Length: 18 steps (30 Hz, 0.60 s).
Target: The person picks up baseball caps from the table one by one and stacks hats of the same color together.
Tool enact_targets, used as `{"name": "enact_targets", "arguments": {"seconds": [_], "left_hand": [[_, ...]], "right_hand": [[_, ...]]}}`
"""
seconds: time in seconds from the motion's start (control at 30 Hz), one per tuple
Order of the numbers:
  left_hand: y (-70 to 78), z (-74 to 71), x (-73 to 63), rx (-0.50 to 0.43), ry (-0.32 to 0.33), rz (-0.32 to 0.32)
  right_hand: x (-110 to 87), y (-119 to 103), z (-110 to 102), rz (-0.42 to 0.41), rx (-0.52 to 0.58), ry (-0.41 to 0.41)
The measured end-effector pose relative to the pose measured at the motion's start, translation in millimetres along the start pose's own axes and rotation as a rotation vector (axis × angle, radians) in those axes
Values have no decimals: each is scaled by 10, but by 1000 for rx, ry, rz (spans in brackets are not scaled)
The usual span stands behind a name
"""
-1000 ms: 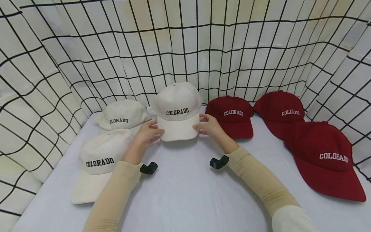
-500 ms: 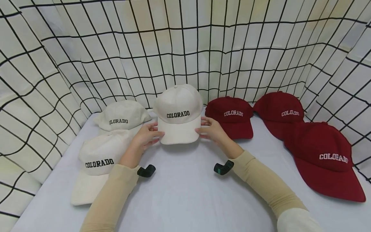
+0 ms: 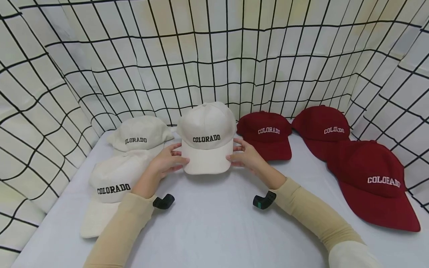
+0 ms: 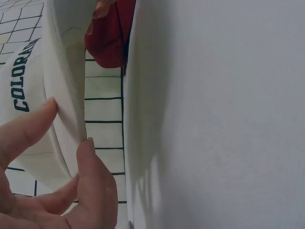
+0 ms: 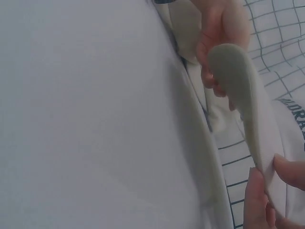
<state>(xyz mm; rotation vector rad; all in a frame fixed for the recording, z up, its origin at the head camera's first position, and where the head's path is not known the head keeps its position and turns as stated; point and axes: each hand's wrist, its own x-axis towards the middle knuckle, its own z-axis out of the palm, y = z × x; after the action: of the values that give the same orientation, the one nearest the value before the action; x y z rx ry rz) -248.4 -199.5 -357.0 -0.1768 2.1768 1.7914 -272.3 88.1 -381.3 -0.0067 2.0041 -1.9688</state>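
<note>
A white baseball cap (image 3: 206,160) with black COLORADO lettering is held up in the middle, brim towards me. My left hand (image 3: 169,160) pinches one side of its brim between thumb and fingers, and my right hand (image 3: 248,157) pinches the other side. Both wrist views show a gap between the brim (image 4: 69,119) and the white table surface (image 4: 219,114). In the right wrist view, the brim's underside (image 5: 231,71) faces the table. Two more white caps lie left of my left hand, a rear one (image 3: 142,130) and a front one (image 3: 107,208), partly covered by my forearm.
Red COLORADO caps stand on the right: one (image 3: 264,137) just beyond my right hand, a second (image 3: 321,126) farther right, and a third (image 3: 372,201) nearer me. A white wall covering with black grid lines (image 3: 221,48) encloses the table's back and sides.
Both hands have brought the white cap slightly lower and nearer to me, keeping their pinch on the brim. The other caps have stayed in place.
</note>
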Motion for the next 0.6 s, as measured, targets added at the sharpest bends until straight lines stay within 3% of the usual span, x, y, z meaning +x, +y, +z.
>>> {"name": "enact_targets", "arguments": {"seconds": [0.6], "left_hand": [[-21, -42, -85, 83, -63, -14]], "right_hand": [[-158, 61, -25, 23, -23, -57]]}}
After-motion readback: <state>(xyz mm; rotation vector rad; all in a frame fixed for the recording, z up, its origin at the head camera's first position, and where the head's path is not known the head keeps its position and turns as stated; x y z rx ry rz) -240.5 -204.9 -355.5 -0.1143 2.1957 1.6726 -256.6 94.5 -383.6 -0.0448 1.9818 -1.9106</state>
